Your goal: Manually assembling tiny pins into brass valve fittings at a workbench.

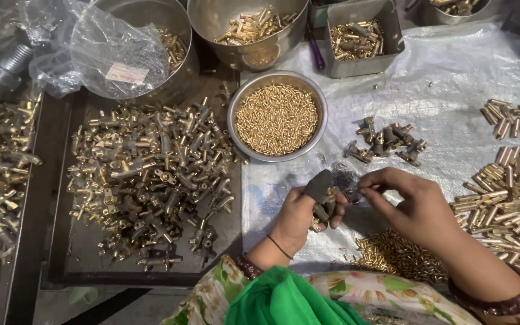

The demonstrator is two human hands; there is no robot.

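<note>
While you hold the brass fitting [323,207] just above the desk [452,78], a small slip could drop the tiny part into the loose pins [392,253] below your hands, where it would be hard to find. Your left hand [299,216] is closed around the fitting, a dark cover on the thumb. Your right hand [413,204] pinches something small at the fitting's top; what it is I cannot tell. The bowl of pins [277,117] sits beyond.
</note>
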